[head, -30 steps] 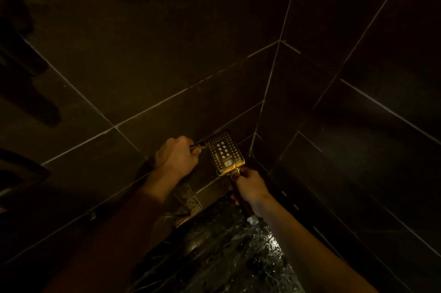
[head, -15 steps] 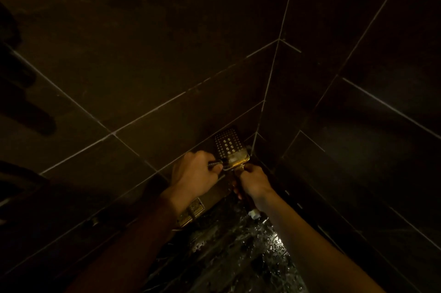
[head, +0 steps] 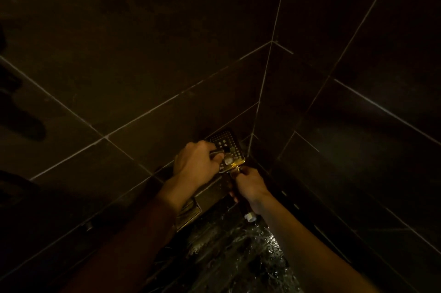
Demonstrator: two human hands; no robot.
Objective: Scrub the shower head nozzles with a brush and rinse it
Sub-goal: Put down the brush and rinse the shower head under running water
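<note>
1. I saw the shower head (head: 226,147) low in the dark tiled corner (head: 253,140), nozzle face up.
2. My left hand (head: 194,164) was fisted around a brush (head: 220,154) lying across the nozzles.
3. My right hand (head: 249,184) gripped the handle below.

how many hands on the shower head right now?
2. The left hand holds a brush against the nozzle face of the shower head. The right hand has its grip on the handle just below the head. No other hands show in this dim view.
</note>
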